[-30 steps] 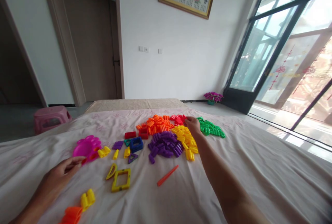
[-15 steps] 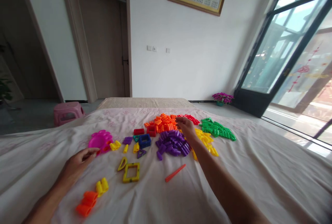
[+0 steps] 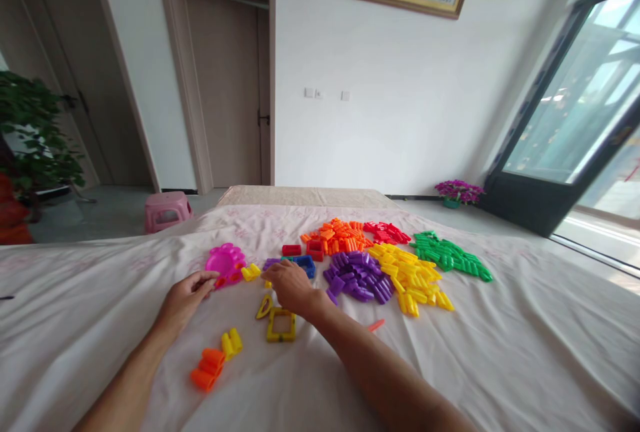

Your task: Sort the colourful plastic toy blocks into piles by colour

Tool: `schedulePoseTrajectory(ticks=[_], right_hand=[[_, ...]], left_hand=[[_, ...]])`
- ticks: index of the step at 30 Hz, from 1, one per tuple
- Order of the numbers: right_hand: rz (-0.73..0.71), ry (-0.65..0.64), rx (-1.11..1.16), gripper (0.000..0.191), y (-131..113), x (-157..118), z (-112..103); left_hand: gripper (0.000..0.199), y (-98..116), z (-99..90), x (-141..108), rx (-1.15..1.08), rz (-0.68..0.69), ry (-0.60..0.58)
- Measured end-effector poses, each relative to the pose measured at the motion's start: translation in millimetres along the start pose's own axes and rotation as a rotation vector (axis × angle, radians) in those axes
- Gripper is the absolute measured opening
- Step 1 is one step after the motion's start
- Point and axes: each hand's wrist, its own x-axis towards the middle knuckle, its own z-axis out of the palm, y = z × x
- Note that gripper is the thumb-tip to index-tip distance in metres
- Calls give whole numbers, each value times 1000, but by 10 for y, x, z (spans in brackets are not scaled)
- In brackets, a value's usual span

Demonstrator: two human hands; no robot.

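Note:
My left hand [image 3: 187, 295] is closed in a pinch at the near-left rim of a pink scalloped dish [image 3: 223, 260], which has a few small red-orange pieces along its near side. My right hand [image 3: 289, 283] reaches across with its fingers bent down among small toy blocks; whatever lies under the fingertips is hidden. Near it are a blue square frame [image 3: 306, 265], a purple piece [image 3: 271, 263] and a joined yellow piece [image 3: 251, 273]. Just below are a yellow half-round frame [image 3: 264, 307] and a yellow square frame [image 3: 281, 337].
Piles of orange [image 3: 343, 237], red [image 3: 387, 232], purple [image 3: 357, 279], yellow [image 3: 410, 275] and green [image 3: 450, 255] pieces spread to the right. Joined orange [image 3: 207, 371] and yellow [image 3: 231, 344] tubes lie in front. A red-orange stick [image 3: 376, 325] sits beside my right forearm.
My right hand has left the orange and red piles and moved left and nearer, over the small blocks. The left hand stays at the dish's rim. The whole view has turned left.

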Motion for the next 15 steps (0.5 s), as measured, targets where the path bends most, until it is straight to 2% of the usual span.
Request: schedulePoseTrajectory(ticks=[5, 8, 11, 15], right_hand=[[44, 19, -79, 20, -76, 53, 112], [73, 89, -41, 17, -81, 19, 97], [185, 153, 48, 20, 33, -54, -86], [477, 260, 157, 31, 406, -253, -477]], left_hand=[[47, -91, -8, 42, 23, -14, 8], [50, -140, -12, 67, 38, -27, 1], [55, -152, -12, 72, 51, -32, -30], [59, -130, -17, 60, 90, -48, -45]])
